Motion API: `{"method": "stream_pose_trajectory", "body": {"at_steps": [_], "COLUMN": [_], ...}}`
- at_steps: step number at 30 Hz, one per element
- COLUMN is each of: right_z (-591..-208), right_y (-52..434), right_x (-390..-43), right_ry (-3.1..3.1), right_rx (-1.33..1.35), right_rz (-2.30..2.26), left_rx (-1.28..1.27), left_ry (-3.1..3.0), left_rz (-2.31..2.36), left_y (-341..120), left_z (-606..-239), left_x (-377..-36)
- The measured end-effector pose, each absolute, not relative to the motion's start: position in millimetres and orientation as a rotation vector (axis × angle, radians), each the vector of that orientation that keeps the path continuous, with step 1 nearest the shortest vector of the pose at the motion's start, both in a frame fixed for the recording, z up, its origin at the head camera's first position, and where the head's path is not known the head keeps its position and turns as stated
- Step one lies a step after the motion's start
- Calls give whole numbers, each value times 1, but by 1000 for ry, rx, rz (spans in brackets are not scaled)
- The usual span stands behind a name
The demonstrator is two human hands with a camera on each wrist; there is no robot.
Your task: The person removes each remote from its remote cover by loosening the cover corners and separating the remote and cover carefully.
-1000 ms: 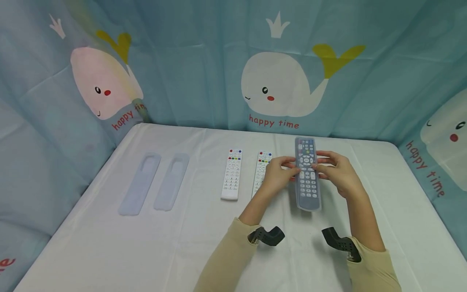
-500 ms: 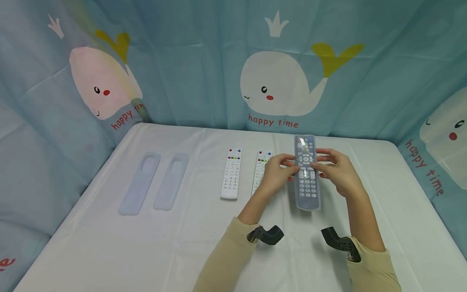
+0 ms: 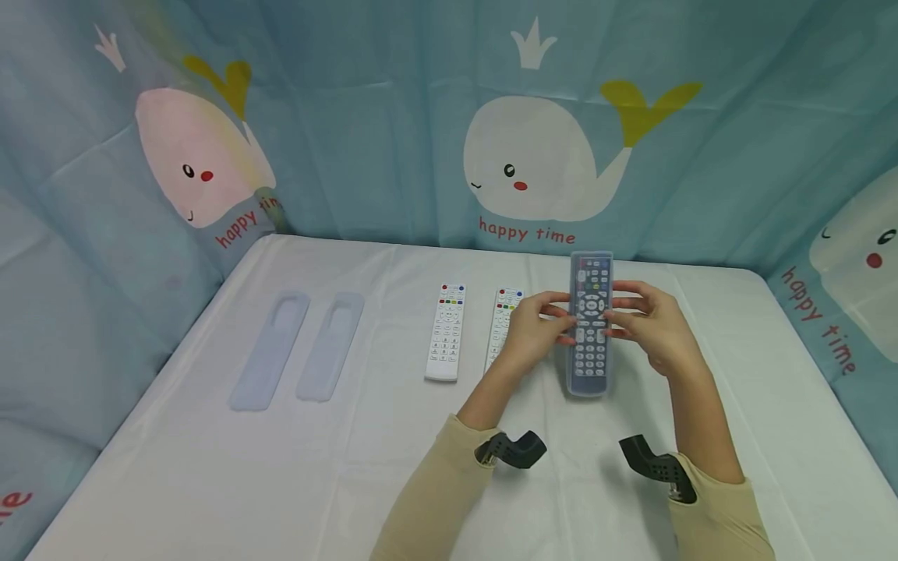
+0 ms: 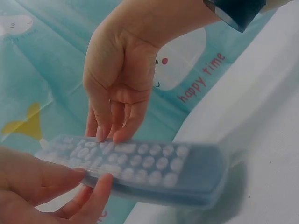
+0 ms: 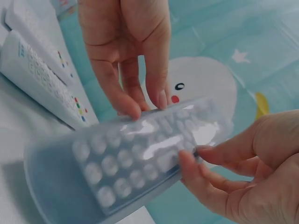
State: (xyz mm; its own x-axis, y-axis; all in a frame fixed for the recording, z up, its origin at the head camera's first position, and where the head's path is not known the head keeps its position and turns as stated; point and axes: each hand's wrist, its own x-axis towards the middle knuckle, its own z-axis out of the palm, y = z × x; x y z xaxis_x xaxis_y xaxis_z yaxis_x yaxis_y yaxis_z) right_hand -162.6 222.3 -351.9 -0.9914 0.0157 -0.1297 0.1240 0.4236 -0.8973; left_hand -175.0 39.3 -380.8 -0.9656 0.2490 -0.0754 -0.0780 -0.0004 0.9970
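The left hand [image 3: 536, 331] and the right hand [image 3: 652, 323] hold a grey remote in a translucent cover [image 3: 589, 383] between them, its buttons facing up, on the right half of the scene. The left thumb and fingers are clamped on its left edge; the right thumb and fingers pinch its right edge, level with the left ones. The remote is raised above the white table [image 3: 210, 483], its shadow falling on the cloth. Just left of it, the right white remote [image 3: 501, 331] lies partly behind the left hand and forearm; farther left lies the left white remote [image 3: 445, 335]. Well apart, on the table's left side, two translucent sleeves [image 3: 330, 351] lie side by side. A blue whale-print curtain [image 3: 393, 156] hangs along the far side
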Motion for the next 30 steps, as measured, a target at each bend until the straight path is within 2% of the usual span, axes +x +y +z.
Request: {"method": "stream_pose_trajectory", "body": {"at_steps": [13, 20, 30], "right_z": [-342, -340, -342], "right_y": [222, 225, 220], "right_x": [-156, -155, -153], "right_ry": [2552, 2516, 2577], "right_rx": [94, -14, -16], "right_rz": [-1694, -1798, -1698], "left_rx": [201, 225, 283], "left_ry": [2008, 2015, 2167], "left_rz": [2150, 2210, 2092], "left_y": [37, 35, 33], "left_z": [-375, -368, -371], "left_x": [-173, -171, -171]}}
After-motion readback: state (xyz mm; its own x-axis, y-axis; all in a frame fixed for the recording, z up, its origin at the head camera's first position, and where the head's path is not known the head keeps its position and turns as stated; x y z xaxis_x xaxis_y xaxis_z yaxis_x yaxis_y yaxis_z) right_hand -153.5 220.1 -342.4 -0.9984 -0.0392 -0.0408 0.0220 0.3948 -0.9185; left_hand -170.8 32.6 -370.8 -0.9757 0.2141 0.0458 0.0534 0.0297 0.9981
